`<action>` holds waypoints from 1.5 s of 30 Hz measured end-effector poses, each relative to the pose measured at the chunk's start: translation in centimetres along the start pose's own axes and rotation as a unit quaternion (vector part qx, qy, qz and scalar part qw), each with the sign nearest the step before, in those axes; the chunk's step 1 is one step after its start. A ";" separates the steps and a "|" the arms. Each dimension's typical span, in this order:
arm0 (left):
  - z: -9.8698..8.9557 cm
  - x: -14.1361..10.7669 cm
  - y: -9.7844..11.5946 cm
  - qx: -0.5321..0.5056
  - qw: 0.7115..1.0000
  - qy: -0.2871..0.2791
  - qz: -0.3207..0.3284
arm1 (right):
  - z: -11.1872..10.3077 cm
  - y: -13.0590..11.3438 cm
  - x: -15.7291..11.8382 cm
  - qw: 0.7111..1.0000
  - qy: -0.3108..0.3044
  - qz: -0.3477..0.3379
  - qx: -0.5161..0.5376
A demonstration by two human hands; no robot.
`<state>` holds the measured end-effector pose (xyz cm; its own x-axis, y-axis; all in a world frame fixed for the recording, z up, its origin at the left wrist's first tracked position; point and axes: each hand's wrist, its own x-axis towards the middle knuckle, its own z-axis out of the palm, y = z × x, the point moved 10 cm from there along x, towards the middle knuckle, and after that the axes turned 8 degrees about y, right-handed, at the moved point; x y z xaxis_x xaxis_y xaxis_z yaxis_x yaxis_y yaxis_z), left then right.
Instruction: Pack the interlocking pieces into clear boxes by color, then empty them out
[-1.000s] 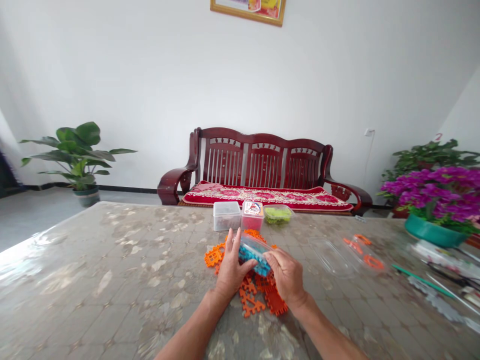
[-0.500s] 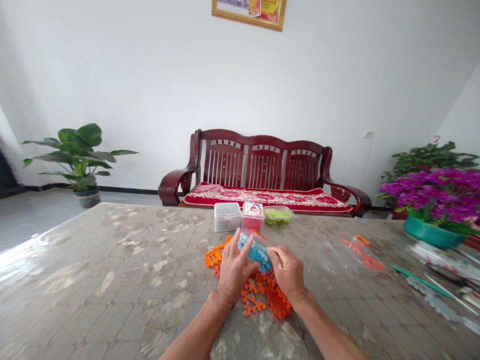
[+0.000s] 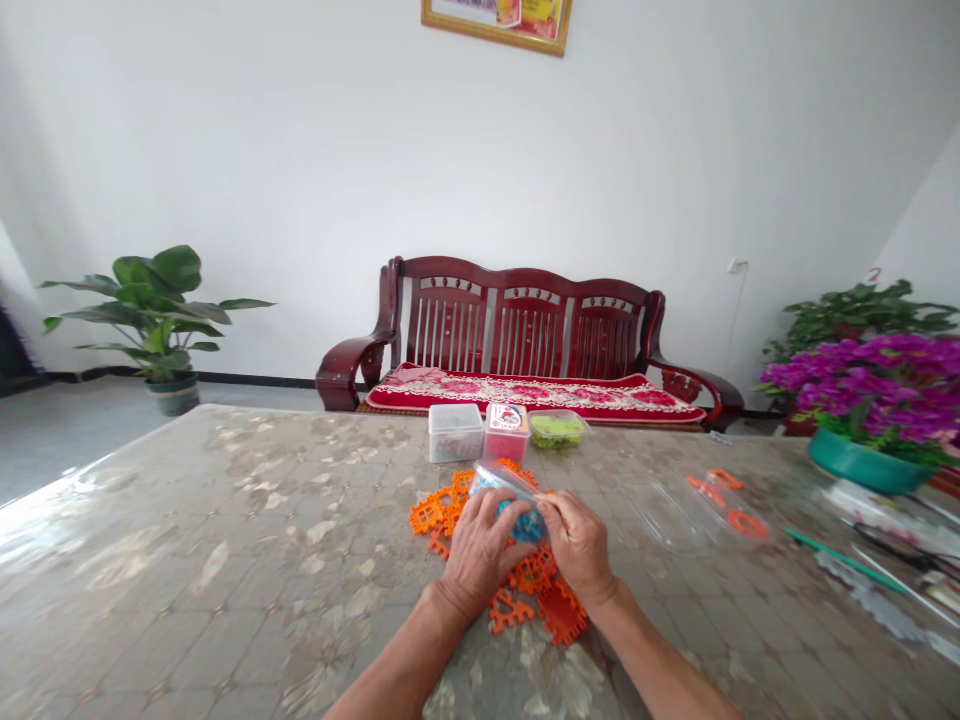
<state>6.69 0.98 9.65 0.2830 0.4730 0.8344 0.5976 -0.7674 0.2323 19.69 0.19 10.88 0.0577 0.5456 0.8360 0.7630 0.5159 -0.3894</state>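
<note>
A clear plastic container (image 3: 491,473) of small blue pieces (image 3: 529,526) is tilted between my hands, above a pile of orange notched plastic building pieces (image 3: 534,574). My right hand (image 3: 579,548) pinches the container's right edge between thumb and fingers. Bent fingers of my left hand (image 3: 484,548) lie over the container's near left side. Its thumb and index finger are spread, with blue showing between them. Whether the other fingertips touch the blue pieces is hidden.
Behind the pile stand a translucent box (image 3: 455,436), a labelled box with pink contents (image 3: 506,436) and a tub of green pieces (image 3: 557,430). A clear lid (image 3: 660,513) and several orange rings (image 3: 746,524) lie right. A teal flowerpot (image 3: 862,463) stands farther right.
My left hand has come down from raised, spread fingers to bent fingers over the container of blue pieces. My right hand keeps its pinch on the edge.
</note>
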 end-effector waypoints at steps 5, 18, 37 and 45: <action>0.5 -0.5 -0.3 0.007 1.000 -0.020 -0.020 | -0.1 -0.7 0.7 1.000 0.020 -0.013 -0.018; -2.0 -0.6 -5.8 0.033 0.958 0.145 -0.244 | -0.6 -1.5 0.5 0.998 0.047 -0.041 0.018; 3.0 -3.4 -14.0 -0.212 0.828 -0.027 -0.519 | -1.5 13.9 -3.8 0.737 0.286 0.502 0.351; 2.6 -3.4 -13.2 -0.293 0.787 0.071 -0.538 | 0.5 17.6 -6.5 0.639 0.266 0.583 0.425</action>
<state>-0.21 10.60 2.50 -0.2628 0.9642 0.0350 -0.0266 -0.0435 0.9987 32.45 6.02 -1.65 0.6520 0.7007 -0.2898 -0.6111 0.2593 -0.7479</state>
